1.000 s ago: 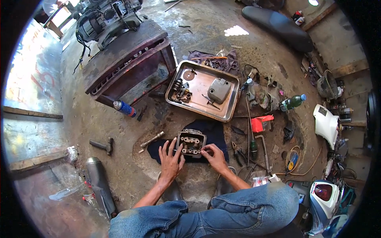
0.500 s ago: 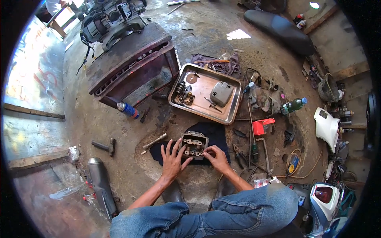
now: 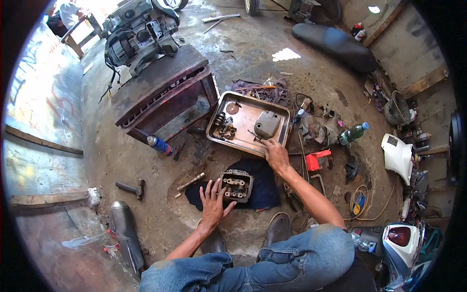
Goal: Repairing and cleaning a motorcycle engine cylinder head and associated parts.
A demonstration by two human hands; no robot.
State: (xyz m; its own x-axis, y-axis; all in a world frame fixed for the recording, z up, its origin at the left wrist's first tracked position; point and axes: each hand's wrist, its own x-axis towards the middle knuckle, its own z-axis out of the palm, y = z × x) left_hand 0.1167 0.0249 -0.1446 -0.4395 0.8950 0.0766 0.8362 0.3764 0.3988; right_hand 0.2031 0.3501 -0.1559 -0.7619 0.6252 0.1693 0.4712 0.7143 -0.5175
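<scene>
A grey metal engine cylinder head (image 3: 237, 185) lies on a dark blue cloth (image 3: 262, 187) on the concrete floor. My left hand (image 3: 213, 204) rests flat beside it, fingers spread, its fingertips touching the part's near left edge. My right hand (image 3: 275, 155) is stretched forward to the near rim of a shallow metal tray (image 3: 243, 114); whether its fingers hold anything is hidden. In the tray lie a grey metal cover (image 3: 267, 123), a round disc and a cluster of small engine parts (image 3: 224, 127).
A dark wooden crate (image 3: 163, 95) with an engine (image 3: 138, 34) on it stands at the back left. A spray can (image 3: 159, 145), a hammer (image 3: 130, 187), an exhaust muffler (image 3: 125, 233), a green bottle (image 3: 353, 132), a red tool (image 3: 317, 159) and a black seat (image 3: 333, 45) lie around.
My right hand has left the cylinder head and reached forward to the tray's near rim. My left hand has stayed beside the part.
</scene>
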